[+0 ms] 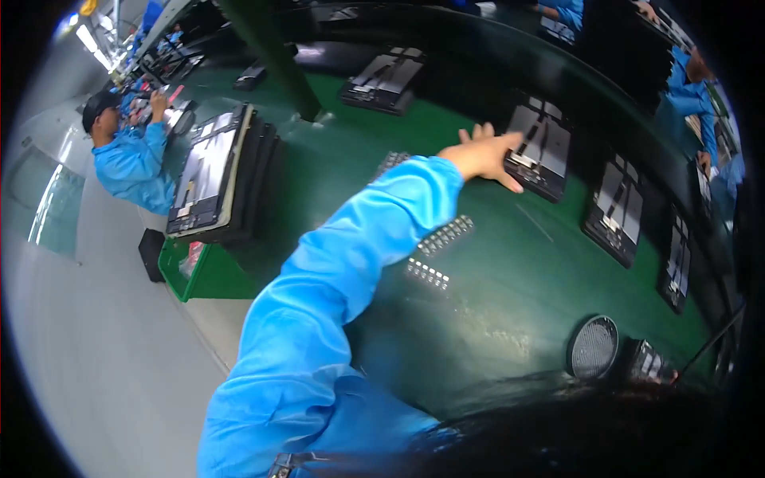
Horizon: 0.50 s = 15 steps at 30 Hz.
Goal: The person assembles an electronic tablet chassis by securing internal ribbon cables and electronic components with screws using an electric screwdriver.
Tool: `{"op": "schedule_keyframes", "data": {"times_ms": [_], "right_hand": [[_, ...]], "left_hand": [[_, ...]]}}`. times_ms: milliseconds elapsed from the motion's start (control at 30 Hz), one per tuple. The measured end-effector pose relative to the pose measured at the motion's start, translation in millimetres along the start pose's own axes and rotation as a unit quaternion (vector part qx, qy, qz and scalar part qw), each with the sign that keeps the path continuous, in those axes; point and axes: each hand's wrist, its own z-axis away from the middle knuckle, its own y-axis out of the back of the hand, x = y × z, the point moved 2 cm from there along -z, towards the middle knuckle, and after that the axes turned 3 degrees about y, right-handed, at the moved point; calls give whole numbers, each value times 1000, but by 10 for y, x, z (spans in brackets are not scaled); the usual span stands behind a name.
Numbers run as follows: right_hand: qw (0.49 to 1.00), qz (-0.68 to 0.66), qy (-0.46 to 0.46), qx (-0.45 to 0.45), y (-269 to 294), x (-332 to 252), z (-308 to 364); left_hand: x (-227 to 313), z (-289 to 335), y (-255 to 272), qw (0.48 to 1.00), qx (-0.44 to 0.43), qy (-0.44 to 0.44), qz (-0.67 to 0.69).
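My left hand [484, 156] stretches out over the green bench with its fingers spread and nothing in its grasp. Its fingertips reach the left edge of an opened tablet [550, 147], whose silver battery packs and dark ribbon cables lie bare. Whether they touch it or hover just above, I cannot tell. Under and beside my blue sleeve lie trays of small metallic parts: one tray [446, 235] below the wrist, a shorter one [428, 273] nearer, and another [390, 163] partly hidden beyond the forearm. My right hand is out of sight.
More opened tablets lie along the far side, one [386, 80] left, others [615, 209] [677, 261] right. A tablet stack [209, 179] stands left, above a green bin [187, 275]. A green post [275, 60] rises behind. A round mesh object [594, 346] sits near right. A co-worker [131, 163] sits left.
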Motion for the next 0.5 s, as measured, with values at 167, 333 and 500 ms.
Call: {"op": "schedule_keyframes", "data": {"times_ms": [167,333,500], "right_hand": [[988,63,-15,-143,-234,17,-36],[977,69,-114,-167,-74,237,-114],[992,84,-19,-90,-85,183,-105]], "left_hand": [[43,-40,-123,968,182,-147,88],[-75,-94,175,814,-1,66,577],[172,373,176,757,-11,22,653]]}}
